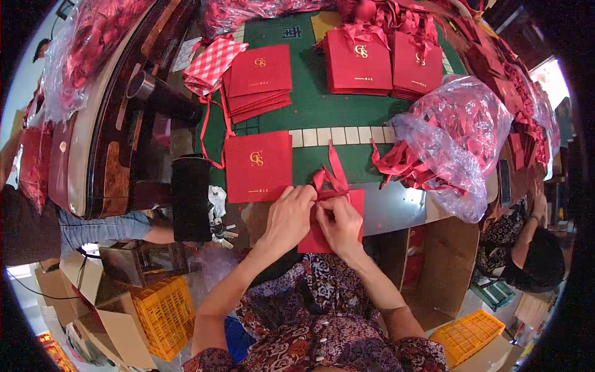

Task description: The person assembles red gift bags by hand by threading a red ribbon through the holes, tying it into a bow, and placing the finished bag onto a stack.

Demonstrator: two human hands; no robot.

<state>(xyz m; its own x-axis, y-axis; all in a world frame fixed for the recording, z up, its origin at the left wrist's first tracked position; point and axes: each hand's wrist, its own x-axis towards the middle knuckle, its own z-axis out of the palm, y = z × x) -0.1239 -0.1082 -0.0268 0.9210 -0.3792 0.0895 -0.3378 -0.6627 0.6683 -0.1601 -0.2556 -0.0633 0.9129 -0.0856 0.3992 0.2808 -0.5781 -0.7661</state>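
Observation:
At the table's near edge, both my hands are closed in a pinch over a red paper bag (355, 208). My left hand (289, 214) grips at its upper left edge, the fingertips partly hidden. My right hand (341, 222) pinches close beside it, fingertips almost meeting the left ones. A red ribbon (336, 167) rises in a loop from between the hands. Exactly where the ribbon meets the bag is hidden by my fingers. Left of my hands lies a flat red bag with a gold logo (257, 168), without a visible ribbon.
Behind lies a stack of red bags (260, 71) beside a checked cloth (214, 65). Ribboned bags (359, 62) stand farther back. A row of white tiles (338, 136) crosses the green mat. Clear plastic with red ribbons (458, 136) sits right. Other people sit left and right.

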